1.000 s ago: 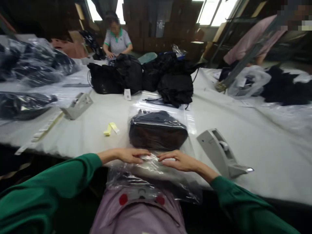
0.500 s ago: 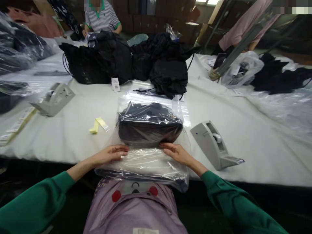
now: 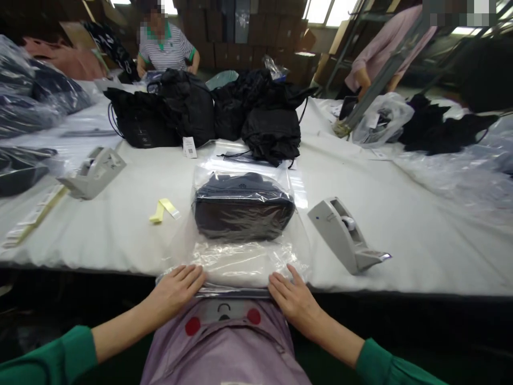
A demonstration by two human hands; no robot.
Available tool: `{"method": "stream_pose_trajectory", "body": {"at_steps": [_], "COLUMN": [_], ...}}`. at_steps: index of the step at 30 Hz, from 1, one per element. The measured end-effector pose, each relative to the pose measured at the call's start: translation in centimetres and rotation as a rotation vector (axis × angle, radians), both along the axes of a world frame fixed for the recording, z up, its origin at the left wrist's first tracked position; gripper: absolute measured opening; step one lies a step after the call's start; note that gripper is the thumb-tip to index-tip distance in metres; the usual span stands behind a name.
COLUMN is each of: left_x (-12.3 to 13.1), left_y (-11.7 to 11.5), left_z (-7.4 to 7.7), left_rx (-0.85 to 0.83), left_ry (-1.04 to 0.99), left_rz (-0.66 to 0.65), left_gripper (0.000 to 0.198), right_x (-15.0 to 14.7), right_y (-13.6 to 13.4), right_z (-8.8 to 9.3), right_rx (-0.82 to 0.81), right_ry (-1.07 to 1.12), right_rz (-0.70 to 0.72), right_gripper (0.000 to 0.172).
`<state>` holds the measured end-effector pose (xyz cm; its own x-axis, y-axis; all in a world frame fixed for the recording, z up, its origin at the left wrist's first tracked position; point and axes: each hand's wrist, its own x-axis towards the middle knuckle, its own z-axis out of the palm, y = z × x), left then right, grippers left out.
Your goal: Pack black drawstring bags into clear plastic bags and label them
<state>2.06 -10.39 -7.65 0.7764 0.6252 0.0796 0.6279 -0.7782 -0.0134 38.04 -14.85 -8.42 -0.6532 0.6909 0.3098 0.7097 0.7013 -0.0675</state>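
Note:
A dark bag [image 3: 244, 214] lies inside a clear plastic bag [image 3: 236, 262] in front of me. The plastic's near end reaches down over the table's front edge. On its left near corner rests my left hand [image 3: 180, 287], palm down, fingers stretched out. My right hand [image 3: 294, 299] lies on the right side of the same end, its fingers extended and the thumb apart. Both hands touch the plastic and press it near the edge; neither is wrapped round anything. Just beyond the packed bag is a flat dark item in clear plastic [image 3: 248, 158].
Grey tape dispensers stand at left [image 3: 94, 171] and right [image 3: 347, 235]. A yellow strip [image 3: 164, 210] lies left of the packed bag. Black drawstring bags [image 3: 184, 107] are heaped behind. Bagged goods fill the far left. A slanted metal post [image 3: 372, 85] and two people are beyond.
Both hands have moved down, from beside the dark bag's lower edge to the plastic's near end at the table edge. The plastic there now lies flatter and bent over the edge.

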Motion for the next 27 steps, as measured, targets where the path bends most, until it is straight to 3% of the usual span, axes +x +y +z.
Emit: {"method": "stream_pose_trajectory", "body": {"at_steps": [2,5,8,12,16,20,24,27], "left_x": [-0.4,-0.5,0.0,0.8,1.0,0.8,0.1,-0.1], "left_y": [1.1,3.2,6.6,11.6,14.6,15.9,17.5,18.2], "left_z": [1.2,4.5,7.6,10.0,10.8,10.7,10.6,11.0], "left_rx": [-0.046,-0.085,0.073,0.263,0.003,-0.285,-0.415,-0.385], "left_ry": [-0.107,-0.275,-0.348,-0.364,-0.432,-0.571,-0.636,-0.581], "left_rz": [-0.028,0.058,0.114,0.133,0.043,0.143,0.223,0.231], "left_gripper": [0.037,0.026,0.017,0.014,0.022,0.03,0.033,0.028], "right_x": [1.2,2.3,2.8,3.4,4.0,4.6,5.3,5.6], "right_y": [1.2,3.7,7.2,11.7,13.7,13.7,13.9,14.6], "right_z": [1.9,6.2,9.6,12.0,12.4,10.8,8.9,8.4], "right_rx": [-0.078,-0.268,-0.29,-0.217,-0.252,-0.291,-0.266,-0.362], "right_ry": [0.106,0.263,0.356,0.288,0.382,0.627,0.831,0.824], "right_rz": [-0.002,-0.135,-0.259,-0.331,-0.381,-0.478,-0.544,-0.461], "right_gripper": [0.034,0.025,0.022,0.02,0.019,0.02,0.049,0.049]}}
